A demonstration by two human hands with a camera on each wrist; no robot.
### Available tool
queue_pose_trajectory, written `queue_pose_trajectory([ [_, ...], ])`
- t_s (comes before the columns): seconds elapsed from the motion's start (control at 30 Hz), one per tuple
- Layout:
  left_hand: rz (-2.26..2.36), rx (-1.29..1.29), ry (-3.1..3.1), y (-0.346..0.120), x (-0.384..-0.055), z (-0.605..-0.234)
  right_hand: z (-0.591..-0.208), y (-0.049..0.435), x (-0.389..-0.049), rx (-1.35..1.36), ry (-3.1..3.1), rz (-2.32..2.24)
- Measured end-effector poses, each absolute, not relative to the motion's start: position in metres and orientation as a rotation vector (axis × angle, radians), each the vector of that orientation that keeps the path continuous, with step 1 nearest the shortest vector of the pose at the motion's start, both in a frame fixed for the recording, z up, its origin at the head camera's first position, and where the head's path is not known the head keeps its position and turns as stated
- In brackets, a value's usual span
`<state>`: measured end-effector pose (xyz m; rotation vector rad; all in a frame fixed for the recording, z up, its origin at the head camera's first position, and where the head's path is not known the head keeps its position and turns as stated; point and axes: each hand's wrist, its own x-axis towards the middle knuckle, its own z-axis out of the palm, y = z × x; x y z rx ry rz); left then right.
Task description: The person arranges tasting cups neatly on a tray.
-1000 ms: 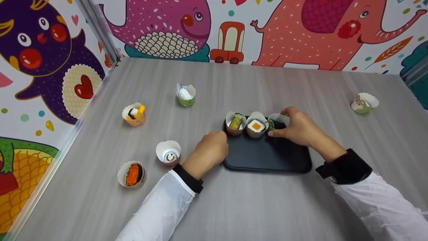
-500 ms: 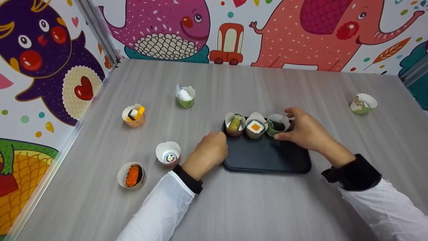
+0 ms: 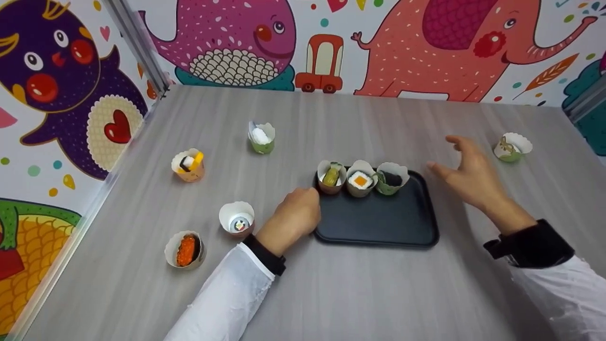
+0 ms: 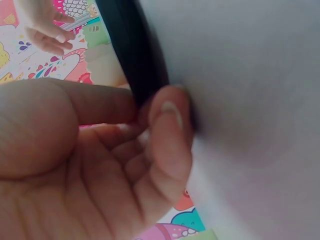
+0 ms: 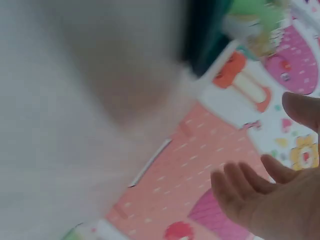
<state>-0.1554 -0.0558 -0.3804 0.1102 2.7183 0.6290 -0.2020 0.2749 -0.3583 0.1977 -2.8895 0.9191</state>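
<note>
My left hand (image 3: 297, 213) pinches the left edge of a black tray (image 3: 378, 222) between thumb and curled fingers; the left wrist view shows the dark tray edge (image 4: 131, 45) in that grip. Along the tray's back side stand three paper cups: one with a yellow-green piece (image 3: 331, 176), one with a white sushi roll with an orange centre (image 3: 360, 180), and a green cup (image 3: 389, 188) with a dark piece inside. Off the tray's right side, my right hand (image 3: 473, 177) holds nothing, its thumb and fingers spread apart.
Around the tray on the grey table (image 3: 369, 293) are more paper cups: a green one (image 3: 263, 146) at the back, an orange one (image 3: 191, 175), one with a round piece (image 3: 236, 222), one with orange roe (image 3: 188, 251), and a green one (image 3: 509, 152) far right. Printed walls border the table.
My right hand has let go of the green cup at the tray's back row and moved away to the right, its fingers spreading. The left hand has stayed on the tray edge.
</note>
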Motion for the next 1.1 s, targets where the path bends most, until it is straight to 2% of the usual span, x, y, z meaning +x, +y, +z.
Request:
queue_pose_trajectory([
  [0.2, 0.614, 0.106, 2.697, -0.055, -0.157, -0.379, -0.370, 0.314, -0.220, 0.115, -2.825, 0.817],
  [0.63, 0.601, 0.118, 2.706, -0.056, -0.157, -0.381, -0.377, 0.389, -0.250, -0.257, -2.974, 0.763],
  [1.1, 0.611, 0.130, 2.711, -0.055, -0.157, -0.379, -0.375, 0.422, -0.273, -0.544, -3.065, 0.872],
])
